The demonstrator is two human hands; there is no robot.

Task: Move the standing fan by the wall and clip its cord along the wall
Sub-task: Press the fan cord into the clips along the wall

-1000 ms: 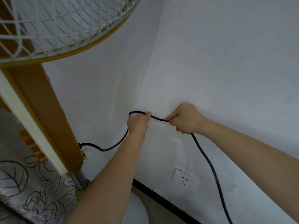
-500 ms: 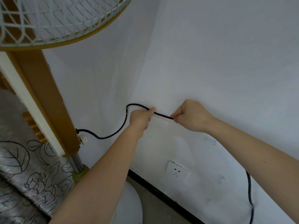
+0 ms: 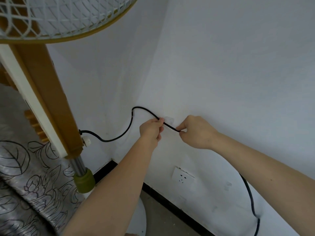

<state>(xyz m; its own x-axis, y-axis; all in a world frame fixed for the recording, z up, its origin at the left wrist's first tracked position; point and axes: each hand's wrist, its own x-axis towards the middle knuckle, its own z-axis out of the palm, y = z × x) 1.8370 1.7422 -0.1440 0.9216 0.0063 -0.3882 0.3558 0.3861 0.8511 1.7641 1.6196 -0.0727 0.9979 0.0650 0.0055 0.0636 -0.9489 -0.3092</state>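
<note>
The standing fan [image 3: 51, 103] stands at the left by the wall corner, with a white grille, a brown-and-white column and a green collar on a metal pole. Its black cord [image 3: 117, 137] leaves the column, sags, climbs through a small clear clip [image 3: 132, 114] on the wall, then runs right. My left hand [image 3: 150, 129] and my right hand [image 3: 196, 132] each pinch the cord, a short stretch taut between them. That stretch lies just below a second clear clip [image 3: 168, 119]. Past my right forearm the cord drops toward the floor.
A white wall socket [image 3: 183, 178] sits low on the right wall above a black skirting strip [image 3: 170, 200]. A grey leaf-patterned fabric [image 3: 22, 176] fills the lower left. The fan's white round base [image 3: 141, 218] rests on the floor beneath my left arm.
My hands have moved apart along the cord, the right hand sliding right and down. The view has shifted, so the second clip and the first clip now show clearly.
</note>
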